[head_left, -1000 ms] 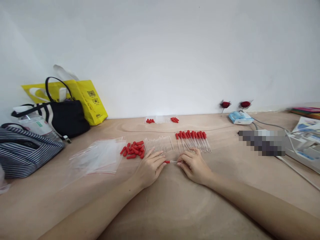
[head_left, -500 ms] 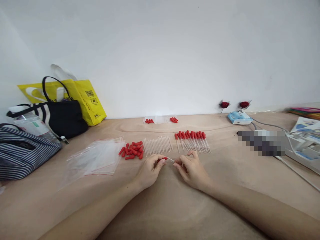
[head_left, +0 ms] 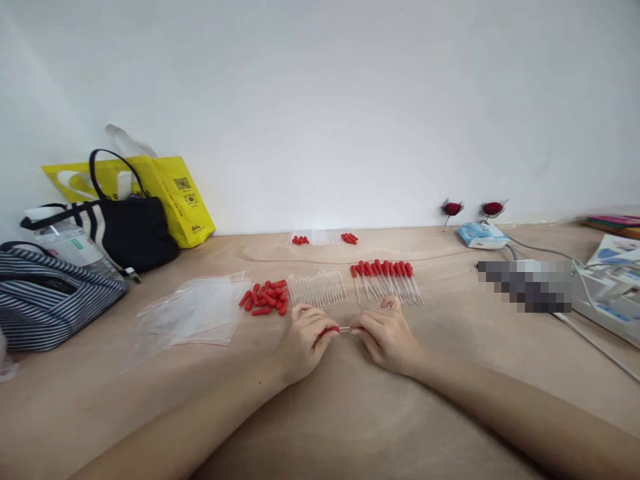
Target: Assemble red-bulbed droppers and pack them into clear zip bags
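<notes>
My left hand (head_left: 311,339) pinches a red rubber dropper bulb (head_left: 330,329), its open end facing right. From the other side, my right hand (head_left: 384,335) grips a thin clear glass dropper tube (head_left: 345,329). The tube lies level and meets the bulb's end; how deep it sits inside I cannot tell. Beyond my left hand is a pile of loose red bulbs (head_left: 265,298). A row of bare clear tubes (head_left: 317,289) lies beside that pile. Farther right, a row of droppers with red bulbs fitted (head_left: 385,280) lies beyond my right hand.
Clear zip bags (head_left: 200,310) lie flat left of the bulb pile. Small bags with red bulbs (head_left: 320,237) rest by the wall. A striped bag (head_left: 55,300), a black bag (head_left: 135,233) and a yellow bag (head_left: 185,207) stand left. A power strip (head_left: 607,307) and cables lie right.
Both hands have come slightly lower in view. The tube has turned from slanted to level, and it lines up with the red bulb.
</notes>
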`<state>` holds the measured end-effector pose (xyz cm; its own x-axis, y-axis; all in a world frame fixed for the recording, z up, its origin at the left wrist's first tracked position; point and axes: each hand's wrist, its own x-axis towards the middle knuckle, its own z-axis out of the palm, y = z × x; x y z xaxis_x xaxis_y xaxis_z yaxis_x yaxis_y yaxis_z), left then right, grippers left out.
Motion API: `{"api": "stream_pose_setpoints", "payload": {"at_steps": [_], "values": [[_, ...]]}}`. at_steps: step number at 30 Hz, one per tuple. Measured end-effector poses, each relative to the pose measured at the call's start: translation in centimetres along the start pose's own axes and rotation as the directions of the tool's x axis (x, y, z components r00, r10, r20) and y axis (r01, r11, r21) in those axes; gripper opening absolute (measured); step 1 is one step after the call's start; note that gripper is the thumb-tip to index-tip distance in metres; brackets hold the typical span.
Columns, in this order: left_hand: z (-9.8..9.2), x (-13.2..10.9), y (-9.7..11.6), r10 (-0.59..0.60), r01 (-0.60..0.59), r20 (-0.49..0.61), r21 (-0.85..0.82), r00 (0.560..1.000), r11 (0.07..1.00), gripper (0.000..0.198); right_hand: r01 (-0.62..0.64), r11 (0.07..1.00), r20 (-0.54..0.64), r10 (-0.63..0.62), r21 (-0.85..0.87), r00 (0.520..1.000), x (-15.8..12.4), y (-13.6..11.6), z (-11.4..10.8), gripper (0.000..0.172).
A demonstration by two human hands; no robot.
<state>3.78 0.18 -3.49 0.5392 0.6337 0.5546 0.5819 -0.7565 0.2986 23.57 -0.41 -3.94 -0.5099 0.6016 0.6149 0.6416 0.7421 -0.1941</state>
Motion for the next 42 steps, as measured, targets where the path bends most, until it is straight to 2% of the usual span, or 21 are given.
{"api": "stream_pose_setpoints", "payload": {"at_steps": [6, 18, 23, 27, 29, 31, 34, 36, 38, 42], "values": [[0.3, -0.2, 0.1, 0.08, -0.08, -0.026, 0.008, 0.996, 0.997, 0.017, 0.017, 0.998, 0.032, -0.019, 0.052, 0.999, -0.1, -0.1, 0.2, 0.02], [0.3, -0.1, -0.1, 0.079, -0.079, 0.029, 0.004, 0.996, 0.997, 0.015, -0.047, 0.982, 0.19, 0.011, 0.185, 0.982, 0.4, 0.6, 0.4, 0.021], [-0.1, 0.1, -0.2, 0.064, -0.065, 0.03, 0.039, 0.998, 0.997, 0.016, 0.018, 0.996, 0.255, -0.038, 0.082, 0.966, 1.5, 0.3, -1.0, 0.018], [-0.4, 0.1, -0.4, 0.017, -0.017, 0.004, 0.086, 1.0, 0.996, 0.013, -0.004, 0.999, 0.327, -0.009, 0.04, 0.945, 2.1, 0.2, -1.6, 0.013], [-0.7, 0.0, -0.6, -0.052, 0.055, -0.026, 0.147, 0.998, 0.988, 0.018, -0.112, 0.99, 0.318, 0.081, 0.082, 0.944, 2.7, 1.1, -1.5, 0.013], [-1.1, -0.2, -1.1, -0.133, 0.142, -0.058, 0.203, 0.989, 0.969, 0.031, -0.3, 0.948, 0.266, 0.264, 0.105, 0.927, 3.5, 2.5, -1.1, 0.014], [-1.6, -0.4, -1.8, -0.223, 0.237, -0.084, 0.251, 0.971, 0.939, 0.038, -0.548, 0.836, 0.136, 0.546, -0.029, 0.827, 5.2, 4.6, -0.1, 0.019], [-1.9, -0.5, -2.2, -0.236, 0.252, -0.091, 0.278, 0.967, 0.927, 0.037, -0.629, 0.768, 0.071, 0.639, -0.123, 0.766, 6.2, 5.4, 0.8, 0.021], [-2.1, -0.4, -2.5, -0.229, 0.247, -0.096, 0.309, 0.969, 0.918, 0.033, -0.669, 0.719, 0.028, 0.685, -0.19, 0.728, 6.9, 5.6, 1.7, 0.021], [-3.2, -0.1, -3.4, -0.253, 0.27, -0.095, 0.377, 0.963, 0.886, 0.024, -0.683, 0.673, -0.012, 0.71, -0.283, 0.705, 7.5, 5.3, 3.2, 0.021]]}}
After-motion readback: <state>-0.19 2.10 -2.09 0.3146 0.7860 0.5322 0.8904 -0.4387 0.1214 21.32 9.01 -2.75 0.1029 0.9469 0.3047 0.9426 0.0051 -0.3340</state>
